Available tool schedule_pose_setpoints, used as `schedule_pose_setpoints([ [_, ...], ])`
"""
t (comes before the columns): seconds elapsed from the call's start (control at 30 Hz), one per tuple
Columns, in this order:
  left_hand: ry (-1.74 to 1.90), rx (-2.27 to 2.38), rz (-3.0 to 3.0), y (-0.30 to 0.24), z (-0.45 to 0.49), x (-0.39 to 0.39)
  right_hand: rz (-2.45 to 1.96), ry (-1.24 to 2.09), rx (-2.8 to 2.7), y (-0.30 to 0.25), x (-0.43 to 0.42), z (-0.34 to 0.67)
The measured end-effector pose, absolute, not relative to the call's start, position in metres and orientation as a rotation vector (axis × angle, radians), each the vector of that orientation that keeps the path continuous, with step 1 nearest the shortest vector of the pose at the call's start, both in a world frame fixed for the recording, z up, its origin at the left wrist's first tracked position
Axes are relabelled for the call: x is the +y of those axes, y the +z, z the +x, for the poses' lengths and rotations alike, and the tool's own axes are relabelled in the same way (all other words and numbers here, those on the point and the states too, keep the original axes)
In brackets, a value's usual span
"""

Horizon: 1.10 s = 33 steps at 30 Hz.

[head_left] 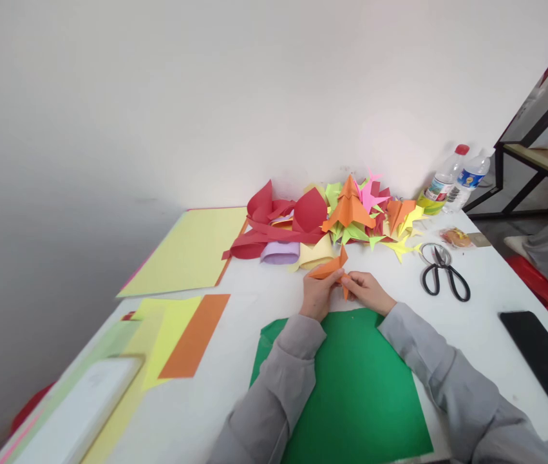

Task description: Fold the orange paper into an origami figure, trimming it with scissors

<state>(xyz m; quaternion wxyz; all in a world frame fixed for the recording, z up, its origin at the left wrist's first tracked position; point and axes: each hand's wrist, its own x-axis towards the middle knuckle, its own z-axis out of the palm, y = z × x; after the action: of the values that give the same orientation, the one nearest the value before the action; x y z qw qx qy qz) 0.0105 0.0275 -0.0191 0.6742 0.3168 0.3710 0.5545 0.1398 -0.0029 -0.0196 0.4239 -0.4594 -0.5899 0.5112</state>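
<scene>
- White table (486,283) is carrying everything; the person is sitting at its near edge, grey sleeves coming in from 6 o'clock.
- Green sheet (351,393) is lying flat at 6 o'clock from the hands, under both forearms, probably serving as a work mat.
- Yellow sheet (191,248) is lying at 10 o'clock, well apart from the hands, seemingly set aside as stock.
- Pile of folded paper figures (346,212) is sitting at 12 o'clock against the wall, pushed back where it is leaving the working area free.
- Orange strip (196,335) is lying at 8 o'clock on overlapping yellow sheets.
- Black phone (544,364) is lying at 4 o'clock, near the table edge.
- Scissors (442,270) are lying at 3 o'clock, handles toward the person, within reach.
- Two bottles (447,177) are standing at 1 o'clock by the wall.
- Left hand (319,293) is pinching the orange folded paper (331,265) from the left side.
- Right hand (369,291) is pinching its lower tip from the right, so both are grasping it just above the table, between green sheet and pile, likely steadying a crease.
</scene>
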Motion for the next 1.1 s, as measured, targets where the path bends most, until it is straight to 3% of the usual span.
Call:
schedule_pose_setpoints([
  [1.1, 1.153, 0.792, 0.764, -0.0184, 0.0074, 0.0282, -1.111, 1.374, -1.322, -0.0244, 0.0011, 0.1425],
])
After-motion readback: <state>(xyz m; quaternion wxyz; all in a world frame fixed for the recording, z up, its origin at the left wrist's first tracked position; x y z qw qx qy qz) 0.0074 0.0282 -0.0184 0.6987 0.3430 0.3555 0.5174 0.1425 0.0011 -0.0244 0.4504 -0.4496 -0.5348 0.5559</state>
